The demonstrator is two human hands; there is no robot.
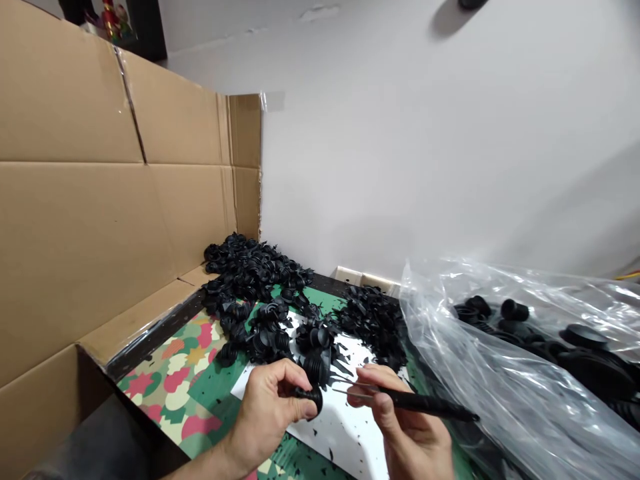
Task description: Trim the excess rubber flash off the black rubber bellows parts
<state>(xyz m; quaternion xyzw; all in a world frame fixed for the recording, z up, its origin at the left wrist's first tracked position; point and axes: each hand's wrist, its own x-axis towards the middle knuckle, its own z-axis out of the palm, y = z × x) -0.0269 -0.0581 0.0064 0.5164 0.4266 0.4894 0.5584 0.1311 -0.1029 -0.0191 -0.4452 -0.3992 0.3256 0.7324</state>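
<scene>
Between its thumb and fingers, my left hand (267,413) pinches a small black ribbed rubber part (311,400), which looks like a bellows. My right hand (400,427) is closed around a black-handled tool (425,403) with thin metal prongs that looks like tweezers. The prongs point left at the rubber part, with a small gap between them. Just beyond my left fingers stands another ribbed rubber part (316,368). A white sheet (345,433), scattered with black scraps, lies beneath both hands.
Black rubber parts are heaped (250,267) at the back left, and thin black trimmings (373,320) at the back right. A clear plastic bag (450,373) holding black parts is on the right. Cardboard (115,227) walls the left side. Patterned paper (183,373) covers the table's left.
</scene>
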